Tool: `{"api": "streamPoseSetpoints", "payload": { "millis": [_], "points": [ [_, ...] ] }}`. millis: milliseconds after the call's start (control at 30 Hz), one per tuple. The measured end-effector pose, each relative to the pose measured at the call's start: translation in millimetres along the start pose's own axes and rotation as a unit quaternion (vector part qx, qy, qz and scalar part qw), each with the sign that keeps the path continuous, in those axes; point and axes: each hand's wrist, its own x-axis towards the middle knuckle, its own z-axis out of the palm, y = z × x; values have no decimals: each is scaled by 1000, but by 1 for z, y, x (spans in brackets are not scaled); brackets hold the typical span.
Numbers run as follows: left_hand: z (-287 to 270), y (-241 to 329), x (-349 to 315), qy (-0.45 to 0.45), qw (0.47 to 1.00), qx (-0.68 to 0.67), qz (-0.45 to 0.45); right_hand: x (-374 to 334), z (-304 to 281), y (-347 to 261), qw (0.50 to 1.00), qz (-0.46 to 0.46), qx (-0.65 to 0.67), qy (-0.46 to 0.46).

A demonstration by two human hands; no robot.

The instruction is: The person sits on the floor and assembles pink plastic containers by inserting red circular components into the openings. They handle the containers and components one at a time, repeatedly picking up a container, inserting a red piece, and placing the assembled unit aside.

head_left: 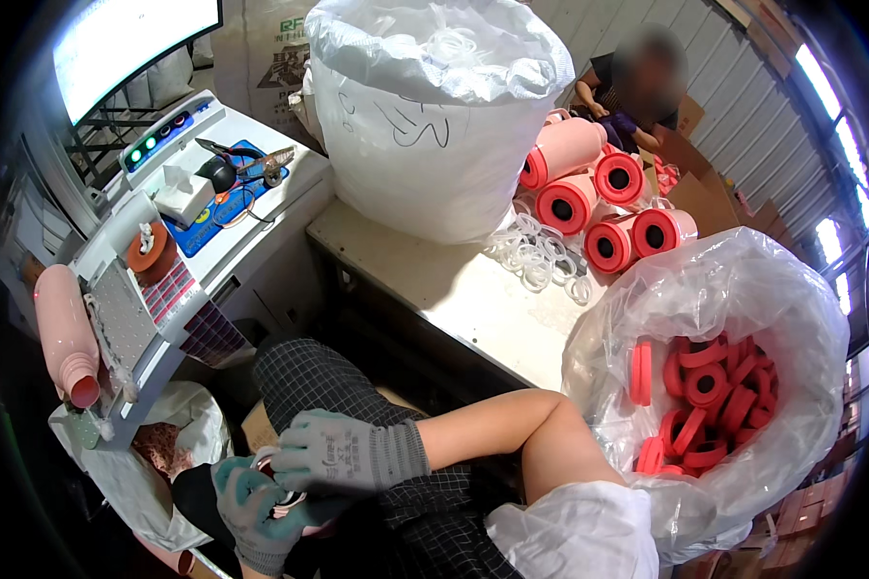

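Observation:
Both my hands wear grey knitted gloves with pale green palms and fingers, and they meet low over my lap. My left hand (258, 521) curls around a small pale ring-shaped piece (291, 499), with a bit of pink showing beside it. From the right, my right hand (343, 451) reaches over with bent fingers at the same spot, closed near another pale curved edge (264, 461). Fingers cover most of what they hold, so I cannot tell its exact kind.
A clear-lined bag (599, 333) of red ring lids (705, 384) stands at right. On the bench (406, 275) are a white sack (410, 154), loose clear rings (541, 253) and pink bottles (567, 150). A pink bottle (65, 323) lies by the machine (294, 169). A person (637, 87) sits beyond.

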Motion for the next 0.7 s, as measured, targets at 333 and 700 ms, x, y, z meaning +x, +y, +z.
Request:
{"api": "streamPoseSetpoints", "payload": {
  "millis": [333, 700],
  "points": [
    [-25, 14, 19, -54, 987, 147, -36, 5, 16, -13, 978, 109, 84, -158],
    [-42, -2, 84, -289, 931, 221, 22, 5, 4, -13, 978, 161, 104, -77]
  ]
}}
